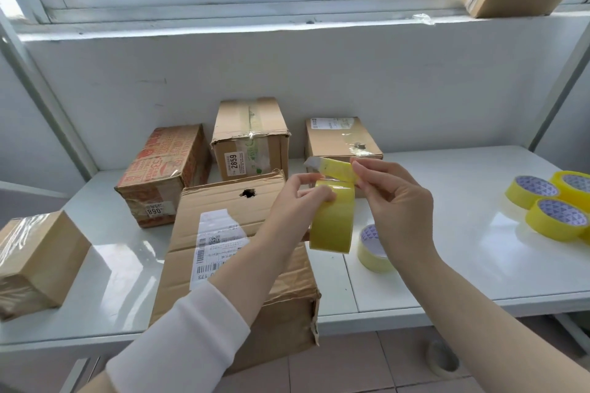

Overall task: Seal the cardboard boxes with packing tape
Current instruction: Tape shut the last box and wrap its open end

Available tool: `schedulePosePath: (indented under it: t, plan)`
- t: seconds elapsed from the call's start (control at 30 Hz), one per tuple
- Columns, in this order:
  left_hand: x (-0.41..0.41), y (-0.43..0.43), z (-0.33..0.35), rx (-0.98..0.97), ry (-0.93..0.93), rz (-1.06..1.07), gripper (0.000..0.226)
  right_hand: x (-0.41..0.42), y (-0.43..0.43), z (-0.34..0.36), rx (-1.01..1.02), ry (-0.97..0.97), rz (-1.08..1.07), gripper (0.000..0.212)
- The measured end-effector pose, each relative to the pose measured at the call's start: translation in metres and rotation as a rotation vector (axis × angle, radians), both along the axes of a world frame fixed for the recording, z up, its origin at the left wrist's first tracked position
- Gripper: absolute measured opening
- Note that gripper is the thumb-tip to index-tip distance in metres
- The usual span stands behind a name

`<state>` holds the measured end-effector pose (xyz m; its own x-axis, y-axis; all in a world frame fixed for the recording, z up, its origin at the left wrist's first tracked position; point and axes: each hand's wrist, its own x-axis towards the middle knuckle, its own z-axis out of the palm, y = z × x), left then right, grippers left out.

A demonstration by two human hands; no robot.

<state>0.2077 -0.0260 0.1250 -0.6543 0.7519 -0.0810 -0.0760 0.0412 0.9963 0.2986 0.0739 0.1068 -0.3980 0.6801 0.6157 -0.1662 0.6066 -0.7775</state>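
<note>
My left hand (295, 201) grips a roll of yellow packing tape (332, 223) held upright above the table. My right hand (389, 198) pinches the loose end of the tape (332, 166), peeled a short way off the roll and pulled up to the left. Below my left forearm lies a large worn cardboard box (223, 210) with a white shipping label, a hole near its far edge and a torn front corner; its top flaps are closed.
Three cardboard boxes (166, 169) (252, 134) (338, 140) stand along the back of the white table (447, 277). Another taped box (38, 258) sits at the left edge. A spare tape roll (372, 249) lies under my right wrist, several more rolls (555, 207) at right.
</note>
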Motion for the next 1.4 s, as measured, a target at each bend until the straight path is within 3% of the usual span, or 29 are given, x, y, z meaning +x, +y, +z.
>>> schedulePosePath:
  t: [0.17, 0.4, 0.57, 0.9, 1.03, 1.2, 1.3, 1.4]
  plan:
    - [-0.005, -0.008, 0.004, 0.038, 0.012, 0.047, 0.021, -0.011, -0.011, 0.002, -0.042, 0.058, 0.001, 0.038]
    - [-0.019, -0.019, -0.001, 0.073, 0.119, 0.034, 0.018, -0.021, -0.013, 0.010, -0.362, 0.132, 0.156, 0.039]
    - [-0.025, -0.020, -0.002, 0.031, 0.063, -0.004, 0.026, -0.026, -0.018, 0.012, -0.545, 0.173, 0.164, 0.039]
    - [-0.026, -0.018, 0.004, 0.061, -0.060, -0.002, 0.012, -0.027, -0.025, 0.011, -0.391, 0.139, 0.115, 0.047]
    - [-0.026, -0.015, 0.006, 0.090, 0.005, 0.051, 0.016, -0.021, -0.024, 0.016, -0.191, -0.053, 0.033, 0.036]
    - [-0.025, -0.015, 0.012, 0.106, 0.165, 0.053, 0.014, -0.014, -0.014, 0.035, -0.171, -0.349, 0.106, 0.016]
    - [-0.020, -0.014, 0.011, 0.116, 0.182, 0.074, 0.013, -0.016, -0.014, 0.036, -0.335, -0.284, 0.122, 0.005]
    - [-0.016, -0.011, 0.009, 0.089, 0.237, 0.121, 0.017, -0.021, -0.018, 0.030, -0.693, -0.177, 0.175, 0.005]
